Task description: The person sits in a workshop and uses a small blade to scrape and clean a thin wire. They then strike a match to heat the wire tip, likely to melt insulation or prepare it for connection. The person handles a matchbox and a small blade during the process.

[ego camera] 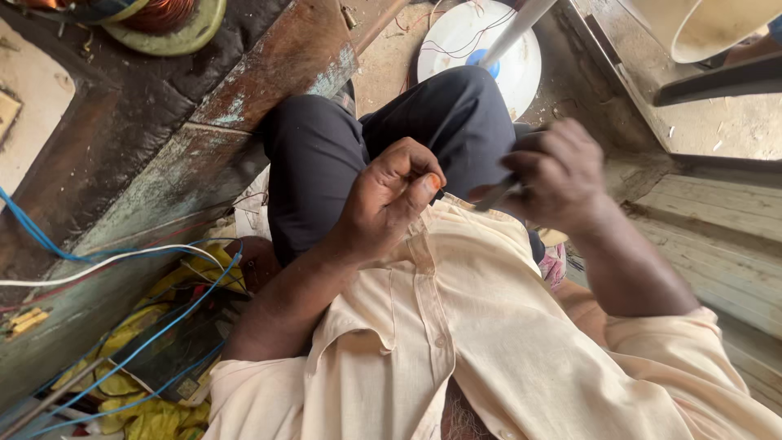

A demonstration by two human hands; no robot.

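Pinched shut, the left hand point(391, 200) presses thumb to fingers, but whatever's in there is too small to tell. Just right of it, the right hand point(558, 175) is clamped on a thin grey tool point(497, 195), blurry, held over the lap near the cream shirt point(481, 326). Could easily slip and poke the other hand, they're that close.

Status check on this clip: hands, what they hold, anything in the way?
Left hand pinched shut, contents too small to tell. Right hand gripping a thin dark tool, blurred. Both over the lap, above dark trousers. Nothing between the hands.
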